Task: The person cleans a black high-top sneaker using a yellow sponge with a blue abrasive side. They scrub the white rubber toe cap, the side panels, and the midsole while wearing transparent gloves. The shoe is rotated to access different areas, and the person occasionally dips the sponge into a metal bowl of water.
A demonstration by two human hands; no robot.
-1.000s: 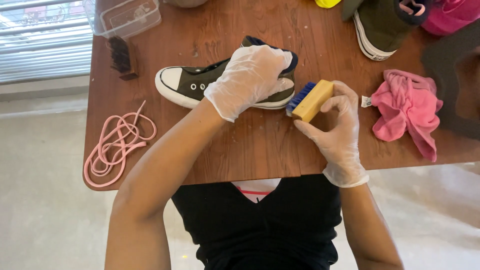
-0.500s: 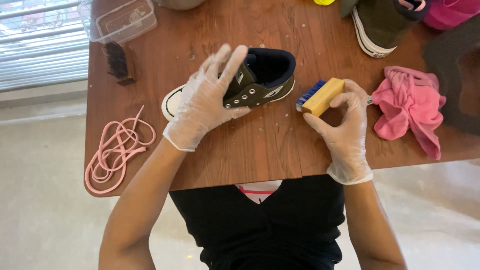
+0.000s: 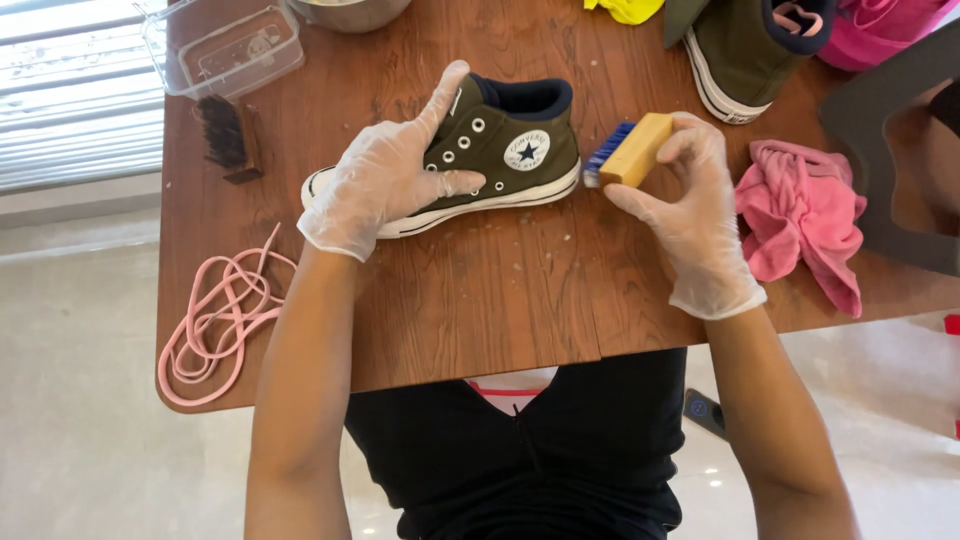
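Nearest the body, the front strip of the wooden bench (image 3: 480,330) has a scatter of pale crumbs on it, and the loose pink laces (image 3: 215,325) are draped over the near left edge. Honestly those look like the first thing to go: one nudge from a forearm and they'd likely slide onto the floor.

Then the hands. The left hand (image 3: 385,190), gloved, lies spread over the toe and lace area of the olive high-top shoe (image 3: 500,160), pressing it on its side rather than clenching it. The shoe sits mid-bench, sole toward the body. That flat hold seems a bit weak; a hard sideways stroke could make the shoe skate or roll.

The right hand (image 3: 690,215) has its grip pinched on the wooden brush (image 3: 625,152), blue bristles right at the heel end of the sole. Thin gloves could slip on it.

Further back, the pink cloth (image 3: 800,215), a dark brush (image 3: 225,135), a clear plastic box (image 3: 235,45) and a second olive shoe (image 3: 745,50) crowd the far edge, easy to knock.
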